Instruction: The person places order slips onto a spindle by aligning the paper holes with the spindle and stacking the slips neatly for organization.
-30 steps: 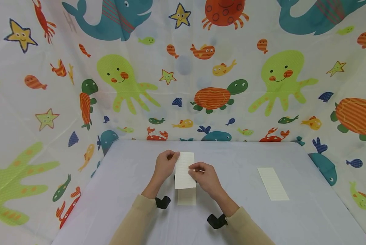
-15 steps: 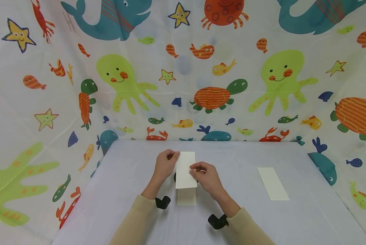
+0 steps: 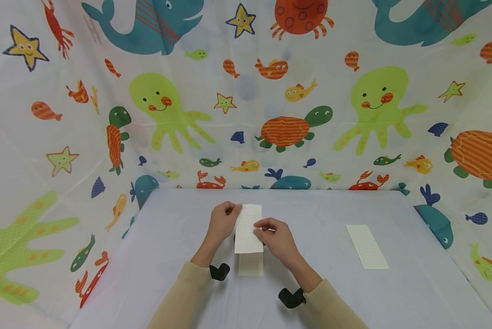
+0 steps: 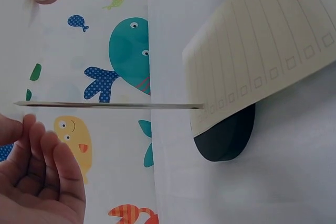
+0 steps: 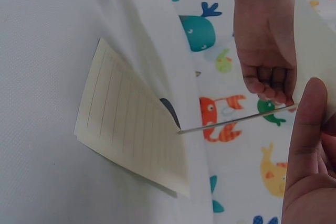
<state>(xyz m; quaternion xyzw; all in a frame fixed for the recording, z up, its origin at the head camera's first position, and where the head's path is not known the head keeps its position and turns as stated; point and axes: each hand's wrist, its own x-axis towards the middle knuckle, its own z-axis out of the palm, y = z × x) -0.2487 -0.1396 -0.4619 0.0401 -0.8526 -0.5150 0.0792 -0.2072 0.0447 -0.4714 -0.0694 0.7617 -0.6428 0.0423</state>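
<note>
Lined sheet (image 3: 246,241), long axis away from me, is above the lower paper (image 3: 251,266), my left hand (image 3: 222,220) pinching its far corner, my right hand (image 3: 277,238) its side.

You hold smooth, matt paper (image 3: 245,235); the surface (image 3: 147,292) looks like finely textured cloth, the backdrop (image 3: 246,121) creased cloth, your sleeves (image 3: 180,297) matt fabric.

Held sheet (image 3: 246,240), left hand (image 3: 222,220) and right hand (image 3: 277,238) blocking middle, over pad (image 3: 251,265) and dark object (image 4: 226,140). Table (image 3: 163,228) running free leftward, also between right hand and loose sheet (image 3: 367,246). Curtain (image 3: 237,119) closing back.
</note>
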